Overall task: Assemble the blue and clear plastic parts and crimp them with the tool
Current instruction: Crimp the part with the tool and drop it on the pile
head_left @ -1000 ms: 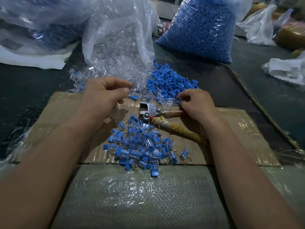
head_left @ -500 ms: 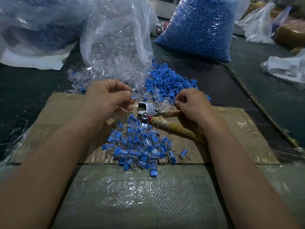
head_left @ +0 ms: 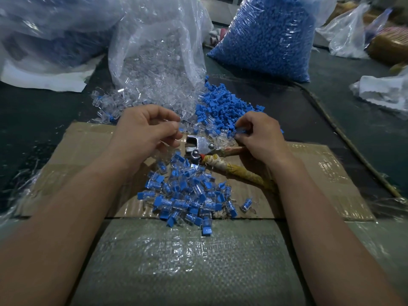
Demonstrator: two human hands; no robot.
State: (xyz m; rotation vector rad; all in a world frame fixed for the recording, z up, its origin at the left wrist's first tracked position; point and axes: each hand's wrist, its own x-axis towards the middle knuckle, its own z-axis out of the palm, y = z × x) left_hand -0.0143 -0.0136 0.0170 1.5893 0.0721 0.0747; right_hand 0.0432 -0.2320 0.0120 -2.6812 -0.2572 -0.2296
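My left hand is curled over the near edge of the loose clear parts, pinching a clear part between thumb and fingers. My right hand pinches a small blue part at the near edge of the loose blue parts. Between the hands the crimping tool lies on the cardboard sheet, its metal jaws toward the left hand and its wrapped yellow handle running toward the right forearm. A pile of assembled blue-and-clear pieces lies just in front of the tool.
A clear bag of clear parts stands behind the left hand and a bag of blue parts behind the right. More plastic bags and a white wrapper lie far right. A woven plastic sack covers the near edge.
Both hands lifted slightly from the piles. The right hand drew back from the blue heap with a blue part in its fingertips; the left hand's fingers closed on a clear part.
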